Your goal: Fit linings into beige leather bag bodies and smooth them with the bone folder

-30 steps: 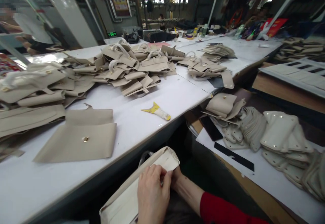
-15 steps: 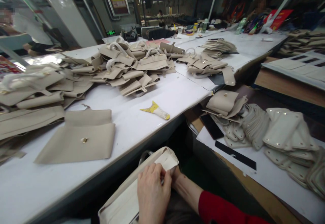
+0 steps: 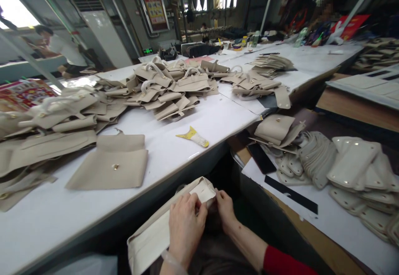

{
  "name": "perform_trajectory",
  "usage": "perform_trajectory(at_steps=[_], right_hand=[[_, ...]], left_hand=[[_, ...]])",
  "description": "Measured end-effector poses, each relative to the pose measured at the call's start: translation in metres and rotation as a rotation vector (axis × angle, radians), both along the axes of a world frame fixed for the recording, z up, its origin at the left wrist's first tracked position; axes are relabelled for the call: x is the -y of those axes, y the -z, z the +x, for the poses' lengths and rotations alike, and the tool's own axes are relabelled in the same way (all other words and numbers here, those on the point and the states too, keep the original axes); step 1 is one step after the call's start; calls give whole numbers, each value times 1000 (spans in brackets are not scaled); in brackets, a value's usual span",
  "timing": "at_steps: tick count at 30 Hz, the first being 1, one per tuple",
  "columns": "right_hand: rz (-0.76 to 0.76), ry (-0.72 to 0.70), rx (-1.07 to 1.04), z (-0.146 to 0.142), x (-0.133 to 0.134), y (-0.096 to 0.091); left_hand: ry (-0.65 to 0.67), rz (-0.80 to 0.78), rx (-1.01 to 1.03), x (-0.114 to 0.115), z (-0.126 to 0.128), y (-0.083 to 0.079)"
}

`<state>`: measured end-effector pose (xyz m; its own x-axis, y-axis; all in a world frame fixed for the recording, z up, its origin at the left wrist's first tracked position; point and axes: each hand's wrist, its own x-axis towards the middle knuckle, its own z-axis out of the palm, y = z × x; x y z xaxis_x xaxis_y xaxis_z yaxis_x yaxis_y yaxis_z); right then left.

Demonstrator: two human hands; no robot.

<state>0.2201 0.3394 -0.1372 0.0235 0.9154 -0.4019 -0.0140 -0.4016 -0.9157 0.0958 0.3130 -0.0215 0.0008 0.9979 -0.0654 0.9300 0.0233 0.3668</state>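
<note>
On my lap lies a beige handbag (image 3: 149, 241), its long pale side turned up and its far end pointing away to the right. My left hand (image 3: 186, 225) rests over that side, with thumb and fingers pinched together on the bag's edge. At the far right corner my right hand (image 3: 225, 209) grips the bag, its fingertips partly behind the material. Just beyond, a flat beige bag panel (image 3: 115, 167) with a small gold clasp lies on the white table. A yellow-and-white Y-shaped piece (image 3: 193, 136) is near the table's front edge.
Heaped beige bag parts (image 3: 174, 84) cover the table's back and left. A lower surface at right holds stacked pale pieces (image 3: 355, 163), a black strip (image 3: 291, 194), a dark phone-like slab (image 3: 262, 158) and a folded beige part (image 3: 276, 129). A person (image 3: 62, 48) is at far left.
My right hand has shifted from beneath the bag's end to its outer corner, so its fingers now show. The bag has turned slightly, and the camera view has swung a little left.
</note>
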Motion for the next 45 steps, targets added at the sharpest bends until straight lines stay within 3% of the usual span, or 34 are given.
perform_trajectory(at_steps=[3,6,7,9,16,26,31,45], right_hand=[[301,34,163,24,25,-25],[852,-167,377,30,45,-51],[984,-238,459,29,49,-58],[1096,-315,610,25,52,-64],[1154,-313,838,18,49,-54],[1130,-371,890,16,58,-50],[1104,-351,907,8,62,-52],[1229,-396,890,-20,73,-56]], left_hand=[[-6,10,-11,1,1,0],[-3,4,-12,2,1,0],[-3,3,-13,2,1,0],[-6,-2,-14,3,0,0],[-10,52,-11,10,-1,6],[2,150,-36,25,0,8],[-9,98,4,32,-10,8],[-148,185,77,59,-40,14]])
